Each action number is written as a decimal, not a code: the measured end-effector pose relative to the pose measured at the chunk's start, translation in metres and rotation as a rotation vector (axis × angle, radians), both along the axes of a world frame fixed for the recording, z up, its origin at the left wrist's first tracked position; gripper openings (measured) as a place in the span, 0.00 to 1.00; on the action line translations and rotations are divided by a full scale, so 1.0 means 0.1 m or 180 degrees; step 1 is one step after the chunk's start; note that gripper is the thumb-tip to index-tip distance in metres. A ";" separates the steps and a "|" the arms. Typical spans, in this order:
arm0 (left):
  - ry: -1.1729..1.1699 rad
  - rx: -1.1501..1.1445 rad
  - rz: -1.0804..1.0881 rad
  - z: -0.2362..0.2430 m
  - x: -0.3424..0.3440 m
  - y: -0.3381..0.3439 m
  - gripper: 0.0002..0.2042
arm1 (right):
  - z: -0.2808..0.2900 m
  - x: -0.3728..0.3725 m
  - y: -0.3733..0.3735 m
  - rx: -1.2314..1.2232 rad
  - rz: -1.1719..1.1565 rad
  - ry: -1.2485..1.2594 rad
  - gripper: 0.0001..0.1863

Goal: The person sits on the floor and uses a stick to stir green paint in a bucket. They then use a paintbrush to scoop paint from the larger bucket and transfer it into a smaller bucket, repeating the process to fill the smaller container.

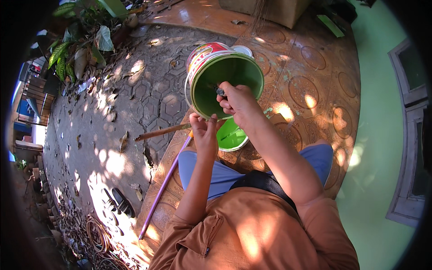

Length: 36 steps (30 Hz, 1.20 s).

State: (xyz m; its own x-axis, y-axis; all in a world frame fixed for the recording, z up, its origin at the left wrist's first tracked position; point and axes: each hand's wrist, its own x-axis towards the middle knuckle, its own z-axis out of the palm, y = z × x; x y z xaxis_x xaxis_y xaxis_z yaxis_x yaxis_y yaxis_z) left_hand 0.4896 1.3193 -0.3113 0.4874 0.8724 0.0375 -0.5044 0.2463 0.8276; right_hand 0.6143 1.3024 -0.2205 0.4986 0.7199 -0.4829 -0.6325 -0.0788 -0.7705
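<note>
A paint bucket (204,58) with a red and white outside and a green-coated inside is tipped on its side, its mouth toward me. My left hand (207,135) grips its lower rim, thumb over the edge. A wooden stick (163,132) runs out to the left from beside that hand; whether the fingers also hold it is hidden. Inside the bucket's mouth, my right hand (238,100) is closed on a small dark thing (221,92) that I cannot make out. Below the bucket stands a smaller container (237,147) with bright green paint in it.
A purple pole (165,185) lies along the tiled ledge (292,130) by my left leg. Black sandals (122,202) and a coiled hose (98,234) are on the paving, lower left. Potted plants (104,39) stand far left; a green wall (378,135) rises right.
</note>
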 end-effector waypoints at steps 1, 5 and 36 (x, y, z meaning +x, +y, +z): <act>-0.0008 -0.0004 0.0022 -0.01 0.00 0.01 0.11 | -0.03 0.01 -0.04 0.0021 0.0019 -0.0089 0.11; 0.0011 0.0009 0.0065 -0.01 0.02 0.07 0.13 | -0.08 0.09 -0.21 -0.0007 0.0124 -0.0738 0.12; 0.0189 -0.0032 0.0055 -0.01 -0.01 0.10 0.12 | 0.01 0.45 -0.12 -0.1287 0.0590 -0.3100 0.17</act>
